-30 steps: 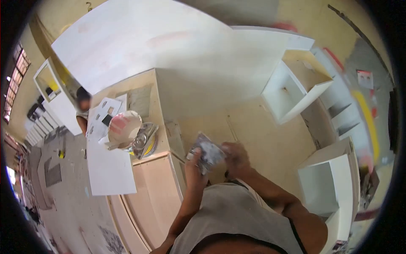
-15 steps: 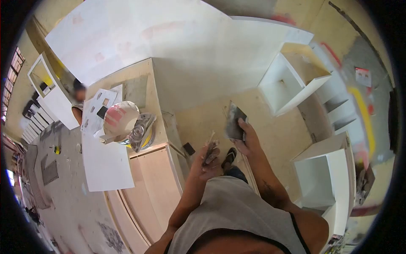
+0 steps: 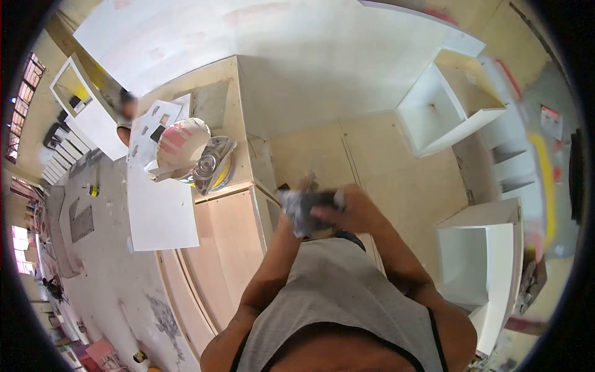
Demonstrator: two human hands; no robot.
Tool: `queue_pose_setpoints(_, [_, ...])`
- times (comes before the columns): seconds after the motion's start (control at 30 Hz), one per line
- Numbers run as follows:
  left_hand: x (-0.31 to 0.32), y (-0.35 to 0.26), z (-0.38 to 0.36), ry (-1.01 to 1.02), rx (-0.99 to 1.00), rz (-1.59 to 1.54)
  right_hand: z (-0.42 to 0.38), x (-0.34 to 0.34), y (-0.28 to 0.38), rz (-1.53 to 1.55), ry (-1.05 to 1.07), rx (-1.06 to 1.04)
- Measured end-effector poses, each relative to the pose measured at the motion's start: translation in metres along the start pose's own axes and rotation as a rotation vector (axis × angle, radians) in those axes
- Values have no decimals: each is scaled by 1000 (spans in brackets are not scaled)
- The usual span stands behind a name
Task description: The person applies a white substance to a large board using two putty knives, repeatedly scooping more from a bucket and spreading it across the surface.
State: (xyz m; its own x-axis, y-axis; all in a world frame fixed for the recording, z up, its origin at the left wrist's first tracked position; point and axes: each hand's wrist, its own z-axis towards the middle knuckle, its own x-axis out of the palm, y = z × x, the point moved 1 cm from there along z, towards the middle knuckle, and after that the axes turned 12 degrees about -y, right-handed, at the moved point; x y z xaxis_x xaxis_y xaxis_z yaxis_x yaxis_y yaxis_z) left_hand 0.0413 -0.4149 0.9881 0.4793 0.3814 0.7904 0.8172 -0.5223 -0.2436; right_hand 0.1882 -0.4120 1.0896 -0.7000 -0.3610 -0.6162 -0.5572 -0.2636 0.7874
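Indoors, cluttered cabinet top (image 3: 243, 166), grey floor (image 3: 114, 266); right grip (image 3: 344, 209) holds dark sheet (image 3: 301, 212), left (image 3: 307, 182) unclear.

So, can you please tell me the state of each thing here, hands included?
Tub: uncovered, pink-smeared inside.
Upper white cabinet: open-fronted.
Lower white cabinet: open-fronted.
White board: extends past the counter edge.
Flat plate: held up, smeared, blurred.
Right hand: closed on the flat plate.
Left hand: partly hidden; grip unclear.
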Motion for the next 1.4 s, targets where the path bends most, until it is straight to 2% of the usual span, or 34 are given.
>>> queue_pose_setpoints(0.03, [-5,-3,0,-313,132,187,-6,3,-4,7,4,-1])
queue_pose_setpoints(0.07, [-14,-4,2,-317,137,193,-12,4,-12,107,-55,13])
queue_pose_setpoints(0.13, [-36,-4,5,61,115,-27,-9,0,-18,209,-111,29])
queue_pose_setpoints(0.17, [-7,-11,-15,511,-111,-272,1,-9,-20,714,-286,165])
queue_pose_setpoints(0.2, [-10,-8,-15,510,-112,-273,6,-15,-23,1219,-463,302])
queue_pose_setpoints(0.23, [-15,-3,-11,440,-49,-214,13,-3,-53,995,-598,367])
queue_pose_setpoints(0.27, [-14,2,-6,374,14,-153,11,-1,-48,992,-604,361])
queue_pose_setpoints(0.3, [8,3,-9,-300,271,-34,5,6,-34,613,-410,188])
queue_pose_setpoints(0.33, [4,-3,-4,-301,269,-32,-3,12,-20,237,-211,24])
queue_pose_setpoints(0.37, [0,-15,-1,-271,372,66,-9,11,-7,125,-163,-15])
queue_pose_setpoints(0.4, [0,-25,1,-237,480,164,-12,13,-8,126,-164,-19])
queue_pose_setpoints(0.43, [-1,-29,-2,-357,545,155,-15,12,-14,378,-328,135])
queue_pose_setpoints(0.47, [-3,-31,2,-358,550,151,-17,10,-22,629,-487,293])
queue_pose_setpoints(0.5, [-6,-31,7,-264,598,52,-16,8,-32,683,-633,367])
queue_pose_setpoints(0.53, [-8,-29,9,-171,644,-46,-16,10,-32,680,-624,369])
queue_pose_setpoints(0.6, [6,-32,1,-189,609,-94,-10,15,-19,1059,-835,318])
queue_pose_setpoints(0.67, [11,-27,-8,-95,592,-94,-9,28,-17,955,-857,316])
queue_pose_setpoints(0.7, [13,-23,-13,-99,586,-98,-10,34,-18,855,-880,312])
queue_pose_setpoints(0.8, [8,-13,-16,-162,610,-92,-11,43,-18,865,-873,328])
queue_pose_setpoints(0.87, [-7,-6,-13,-260,833,276,-12,41,-19,827,-861,334])
queue_pose_setpoints(0.9, [-7,-9,-19,-265,829,277,-12,40,-20,794,-851,340])
queue_pose_setpoints(0.97, [2,-22,-34,-378,524,634,-12,32,-20,748,-832,348])
queue_pose_setpoints(1.0, [8,-26,-40,-380,520,635,-12,29,-18,702,-813,352])
queue_pose_setpoints(1.07, [22,-33,-48,-186,701,830,-10,25,-13,738,-819,333])
queue_pose_setpoints(1.1, [26,-34,-48,-188,702,827,-9,23,-11,773,-822,310])
queue_pose_setpoints(1.17, [33,-35,-51,3,837,790,-7,20,-11,813,-820,296])
queue_pose_setpoints(1.3, [39,-41,-55,5,841,880,-6,12,-10,911,-790,271])
queue_pose_setpoints(1.4, [49,-44,-62,98,907,926,-6,7,-17,842,-828,306])
